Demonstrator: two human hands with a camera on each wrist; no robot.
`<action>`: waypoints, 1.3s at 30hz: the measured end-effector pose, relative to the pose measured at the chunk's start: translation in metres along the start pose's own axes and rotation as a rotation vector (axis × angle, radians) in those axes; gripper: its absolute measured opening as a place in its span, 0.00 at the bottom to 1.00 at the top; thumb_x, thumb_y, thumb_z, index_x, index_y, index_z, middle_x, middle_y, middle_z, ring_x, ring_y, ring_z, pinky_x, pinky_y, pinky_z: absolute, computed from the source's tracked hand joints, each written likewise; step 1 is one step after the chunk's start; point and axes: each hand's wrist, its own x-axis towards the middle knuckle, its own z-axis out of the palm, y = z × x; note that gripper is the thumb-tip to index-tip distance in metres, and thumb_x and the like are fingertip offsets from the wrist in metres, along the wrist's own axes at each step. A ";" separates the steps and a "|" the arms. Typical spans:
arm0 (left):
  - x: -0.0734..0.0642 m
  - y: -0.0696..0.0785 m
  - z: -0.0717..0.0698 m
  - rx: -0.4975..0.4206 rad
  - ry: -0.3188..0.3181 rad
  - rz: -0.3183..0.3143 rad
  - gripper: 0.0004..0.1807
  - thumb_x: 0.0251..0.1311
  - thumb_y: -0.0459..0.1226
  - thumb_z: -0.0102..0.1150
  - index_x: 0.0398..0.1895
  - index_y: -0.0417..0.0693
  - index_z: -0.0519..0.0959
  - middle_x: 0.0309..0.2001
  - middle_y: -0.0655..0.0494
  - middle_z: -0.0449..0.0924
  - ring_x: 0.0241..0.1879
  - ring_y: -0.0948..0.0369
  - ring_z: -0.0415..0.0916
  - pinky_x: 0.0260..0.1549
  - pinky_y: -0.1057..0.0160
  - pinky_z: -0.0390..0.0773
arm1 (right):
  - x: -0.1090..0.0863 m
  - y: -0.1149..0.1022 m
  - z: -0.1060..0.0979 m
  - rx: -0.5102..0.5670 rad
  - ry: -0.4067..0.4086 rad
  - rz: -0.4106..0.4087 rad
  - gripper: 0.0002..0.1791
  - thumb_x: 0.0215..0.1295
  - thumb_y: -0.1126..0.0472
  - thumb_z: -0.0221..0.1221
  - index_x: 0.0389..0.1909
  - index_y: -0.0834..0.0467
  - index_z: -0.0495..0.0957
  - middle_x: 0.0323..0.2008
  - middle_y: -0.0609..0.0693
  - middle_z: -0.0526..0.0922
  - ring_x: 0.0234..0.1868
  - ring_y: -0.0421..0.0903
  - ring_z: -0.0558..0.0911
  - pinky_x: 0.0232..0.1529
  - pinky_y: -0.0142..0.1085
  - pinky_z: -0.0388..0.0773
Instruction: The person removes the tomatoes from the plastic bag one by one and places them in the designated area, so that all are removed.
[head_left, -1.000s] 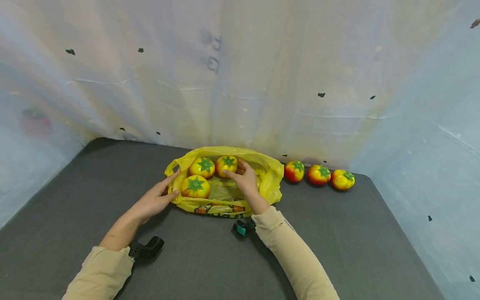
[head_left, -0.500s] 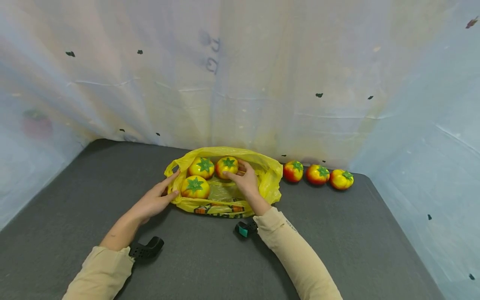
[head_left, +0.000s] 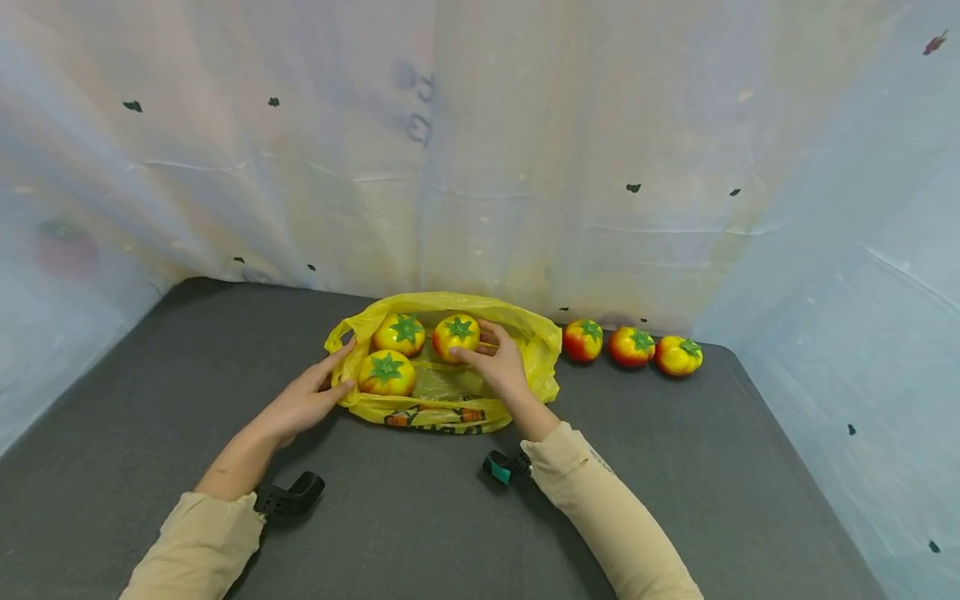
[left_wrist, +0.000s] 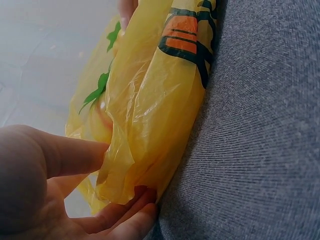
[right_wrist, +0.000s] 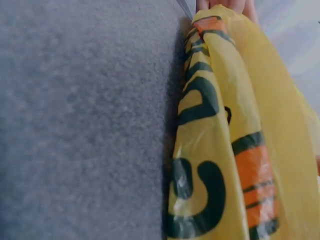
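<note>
A yellow plastic bag [head_left: 536, 375] lies with its mouth spread wide. My left hand [head_left: 303, 406] holds its left end, the thumb at the rim and the fingers along the outside; the left wrist view shows this bag edge [left_wrist: 117, 170] between them. Inside the bag, my right hand [head_left: 502, 367] grips a yellow-red tomato [head_left: 456, 329] with a green star-shaped top, thumb in front and fingers on the far right side. Two similar tomatoes, one at the back [head_left: 400, 335] and another in front [head_left: 387, 375], sit in the bag's left half.
Right of the bag, three more tomatoes stand in a row: a left one [head_left: 582, 342], a middle one [head_left: 632, 347] and a right one [head_left: 678, 357]. The dark grey table [head_left: 405, 517] meets a pale hanging sheet [head_left: 510, 167] behind the bag.
My right hand and the tomato in it have shifted slightly to the right and toward me within the bag. My left hand keeps its place at the bag's left end.
</note>
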 end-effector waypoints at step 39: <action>-0.005 -0.001 -0.009 0.014 -0.014 0.004 0.37 0.74 0.42 0.43 0.78 0.55 0.37 0.75 0.33 0.34 0.72 0.33 0.32 0.63 0.30 0.44 | -0.026 -0.006 -0.075 -0.084 -0.012 -0.001 0.40 0.57 0.53 0.68 0.69 0.52 0.63 0.65 0.58 0.68 0.64 0.56 0.71 0.59 0.49 0.73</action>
